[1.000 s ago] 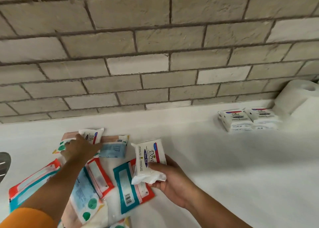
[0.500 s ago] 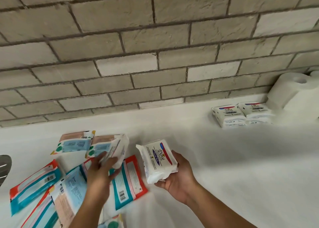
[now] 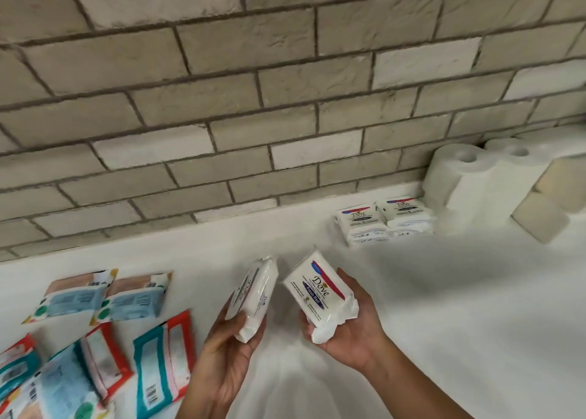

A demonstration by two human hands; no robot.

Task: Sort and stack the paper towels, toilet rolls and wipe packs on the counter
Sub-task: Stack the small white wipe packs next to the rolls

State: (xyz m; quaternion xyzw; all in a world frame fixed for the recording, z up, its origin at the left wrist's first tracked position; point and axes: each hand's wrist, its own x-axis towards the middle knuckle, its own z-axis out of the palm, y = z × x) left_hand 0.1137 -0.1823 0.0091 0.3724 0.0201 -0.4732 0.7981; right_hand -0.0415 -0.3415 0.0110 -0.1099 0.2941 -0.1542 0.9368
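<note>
Left hand held one white wipe pack, right hand held another white pack, both above the counter

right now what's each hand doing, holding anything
Left hand: holds a white pack, seen edge-on.
Right hand: holds a Dove pack, label up.
</note>
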